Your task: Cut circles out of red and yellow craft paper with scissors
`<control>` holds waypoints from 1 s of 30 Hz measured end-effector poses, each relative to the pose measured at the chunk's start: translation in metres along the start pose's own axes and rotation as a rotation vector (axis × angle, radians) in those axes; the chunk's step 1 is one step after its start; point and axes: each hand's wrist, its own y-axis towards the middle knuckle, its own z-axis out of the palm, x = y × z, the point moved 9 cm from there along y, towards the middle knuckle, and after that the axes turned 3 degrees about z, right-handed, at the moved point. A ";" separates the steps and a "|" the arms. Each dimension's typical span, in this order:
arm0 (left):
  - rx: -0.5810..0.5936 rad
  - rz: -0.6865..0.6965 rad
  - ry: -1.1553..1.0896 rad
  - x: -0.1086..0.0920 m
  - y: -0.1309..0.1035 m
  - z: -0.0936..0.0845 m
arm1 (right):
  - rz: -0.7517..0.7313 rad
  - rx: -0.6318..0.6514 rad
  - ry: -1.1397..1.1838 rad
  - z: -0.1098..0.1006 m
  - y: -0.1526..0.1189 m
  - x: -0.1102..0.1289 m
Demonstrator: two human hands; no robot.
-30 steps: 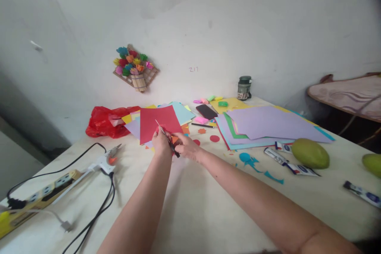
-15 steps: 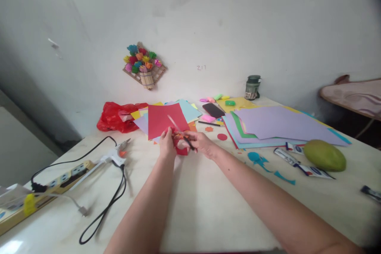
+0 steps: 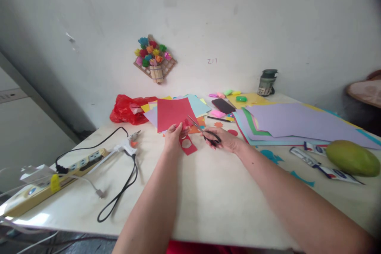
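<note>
My right hand [image 3: 222, 139] is closed round the black handles of a pair of scissors [image 3: 212, 138], whose blades point up and left. Between the fingers and thumb of my left hand [image 3: 175, 133] is a small red paper piece [image 3: 186, 124], close to the blade tips. Below that hand, a red paper scrap with a round hole [image 3: 188, 150] lies at the table; whether the fingers touch it is unclear. Behind both hands a large red sheet [image 3: 174, 111] rests on other coloured papers.
Left: glue gun [image 3: 127, 145], cable and power strip [image 3: 86, 162]. Behind: red plastic bag [image 3: 127, 111], phone [image 3: 223, 106]. Right: lilac sheets [image 3: 291, 121], blue scraps [image 3: 270, 155], tubes [image 3: 339, 174], green fruit [image 3: 353, 158], dark green bottle [image 3: 267, 82].
The scissors have come away to the right of my left hand, and their blades now show clearly. The holed red scrap is lower and more visible. The whole view has shifted.
</note>
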 end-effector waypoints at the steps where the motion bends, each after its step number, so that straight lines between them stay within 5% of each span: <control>1: 0.001 0.001 -0.010 0.000 0.000 0.000 | 0.004 0.032 -0.030 0.001 -0.001 0.001; 14: 0.014 -0.037 -0.058 -0.001 0.002 -0.002 | 0.116 0.144 -0.103 -0.002 -0.006 -0.014; 30: 0.128 -0.068 -0.104 0.001 -0.003 0.014 | 0.047 0.150 -0.050 -0.003 -0.007 -0.010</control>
